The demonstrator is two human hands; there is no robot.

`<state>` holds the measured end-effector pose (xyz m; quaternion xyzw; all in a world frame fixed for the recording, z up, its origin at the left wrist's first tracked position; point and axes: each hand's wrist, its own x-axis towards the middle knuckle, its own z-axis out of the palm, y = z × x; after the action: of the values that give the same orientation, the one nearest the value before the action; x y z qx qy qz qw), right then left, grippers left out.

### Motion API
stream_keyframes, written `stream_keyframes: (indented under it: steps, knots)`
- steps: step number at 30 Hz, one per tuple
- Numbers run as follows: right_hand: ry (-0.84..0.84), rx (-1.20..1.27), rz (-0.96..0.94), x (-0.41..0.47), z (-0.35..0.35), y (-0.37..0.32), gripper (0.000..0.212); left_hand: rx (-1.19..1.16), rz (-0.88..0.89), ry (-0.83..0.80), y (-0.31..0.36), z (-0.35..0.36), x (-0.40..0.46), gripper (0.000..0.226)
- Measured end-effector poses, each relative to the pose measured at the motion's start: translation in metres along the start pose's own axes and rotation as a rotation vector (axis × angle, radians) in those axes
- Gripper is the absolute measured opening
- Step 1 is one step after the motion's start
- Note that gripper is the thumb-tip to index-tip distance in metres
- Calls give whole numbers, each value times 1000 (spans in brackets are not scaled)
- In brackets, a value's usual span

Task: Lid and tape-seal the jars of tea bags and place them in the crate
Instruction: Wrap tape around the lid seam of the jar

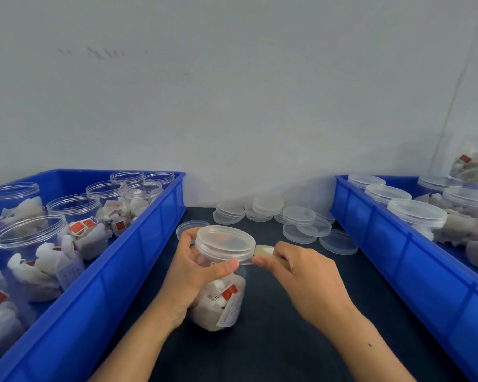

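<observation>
Between two blue crates, on dark counter: left hand grip wrapped round clear lidded tea-bag jar, thumb pinning tape end; right hand pinching yellowish tape roll. Best keep tape taut, level on lid seam, rotate jar.

Both crates, left and right, are bright blue. The surface is near-black. The jar is clear, its lid frosted and see-through; inside, white tea bags carry red tags. The tape roll looks yellowish beige. The wall is pale grey-white.
</observation>
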<state>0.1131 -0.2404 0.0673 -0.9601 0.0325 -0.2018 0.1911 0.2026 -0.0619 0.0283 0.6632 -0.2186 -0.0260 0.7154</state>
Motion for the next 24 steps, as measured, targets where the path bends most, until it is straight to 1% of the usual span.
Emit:
stream_keyframes:
  steps: [5,6,7,9,11,14,16,17,18,20,24]
  knots:
    - [41,-63,-14,-1,4,-4,62,-15,-22,-56,2,0,-2,110]
    - [60,-81,-19,-1,6,-4,61,-30,-29,-67,2,1,-2,109]
    - [76,-96,-23,-2,7,-5,58,-41,-30,-79,3,1,-4,104]
    - [91,-121,-21,-3,9,-7,55,-42,-15,-90,5,4,-7,87]
    - [97,-150,-9,-4,11,-8,54,0,0,-80,7,8,-11,75]
    - [103,-168,14,-6,13,-10,49,97,33,-7,9,15,-12,73]
    - [109,-176,-7,-8,16,-14,47,142,70,85,8,19,-12,83]
    - [110,-165,-24,-8,17,-15,47,143,93,126,7,20,-13,83]
    - [102,-139,-35,-9,18,-16,47,137,111,156,6,20,-13,79]
    - [64,-59,-32,-11,20,-19,45,126,121,178,5,18,-12,69]
    - [11,33,0,-14,19,-22,44,144,149,150,3,12,-10,63]
